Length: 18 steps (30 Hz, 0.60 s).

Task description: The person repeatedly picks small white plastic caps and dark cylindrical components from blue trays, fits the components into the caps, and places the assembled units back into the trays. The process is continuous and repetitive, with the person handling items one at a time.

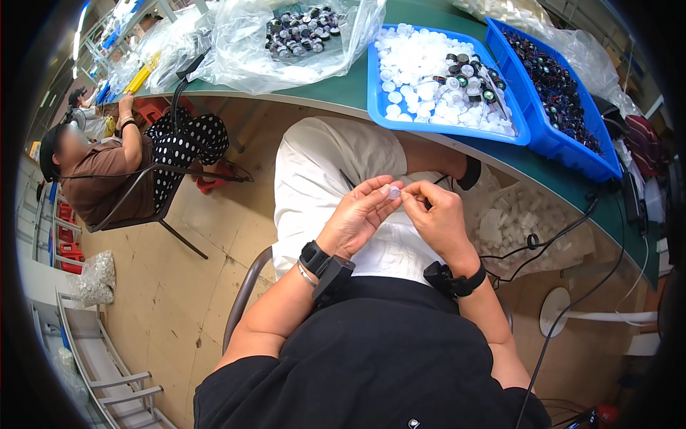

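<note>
Above my lap, my left hand (359, 220) pinches a small translucent white round cap (394, 192) between thumb and fingers. My right hand (437, 218) meets it there, its thumb and forefinger pressed together at the cap's edge; whatever they hold is too small to make out. Up on the table, a shallow blue tray (379, 71) carries many similar white caps (411, 61), with several black round pieces (464, 71) lying on top. To its right stands a deeper blue bin (572, 151) full of small dark parts with thin wires (550, 86).
A clear plastic bag (236, 61) with black-and-white round pieces (300, 32) lies on the green table (350, 89). Black cables (564, 239) hang at the right. Under the table sits a bag of white pieces (525, 222). A seated person (107, 171) works at the left.
</note>
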Tool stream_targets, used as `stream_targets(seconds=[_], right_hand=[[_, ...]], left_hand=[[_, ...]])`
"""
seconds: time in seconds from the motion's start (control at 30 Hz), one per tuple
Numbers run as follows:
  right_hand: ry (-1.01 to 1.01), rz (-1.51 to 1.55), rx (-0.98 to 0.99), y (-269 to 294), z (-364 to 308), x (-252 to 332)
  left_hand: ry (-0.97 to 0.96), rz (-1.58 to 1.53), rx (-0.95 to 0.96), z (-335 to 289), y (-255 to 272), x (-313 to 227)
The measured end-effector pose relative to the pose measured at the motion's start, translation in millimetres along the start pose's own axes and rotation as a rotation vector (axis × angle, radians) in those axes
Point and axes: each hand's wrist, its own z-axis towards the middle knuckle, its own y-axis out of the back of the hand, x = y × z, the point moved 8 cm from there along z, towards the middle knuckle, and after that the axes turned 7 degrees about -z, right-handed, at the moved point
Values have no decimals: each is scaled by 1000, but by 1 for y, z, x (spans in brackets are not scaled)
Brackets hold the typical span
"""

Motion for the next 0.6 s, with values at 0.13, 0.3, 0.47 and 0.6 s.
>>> stream_targets(seconds=[0.13,0.3,0.47,0.6], right_hand=[[-3,-15,12,0,0,2],[14,-44,6,1,0,2],[31,-52,1,0,-1,3],[56,-24,-18,-2,-1,4]], left_hand=[[1,0,-15,-1,0,0],[8,-10,-20,0,3,0],[-1,26,-16,-1,1,0],[-12,89,4,-2,-3,0]])
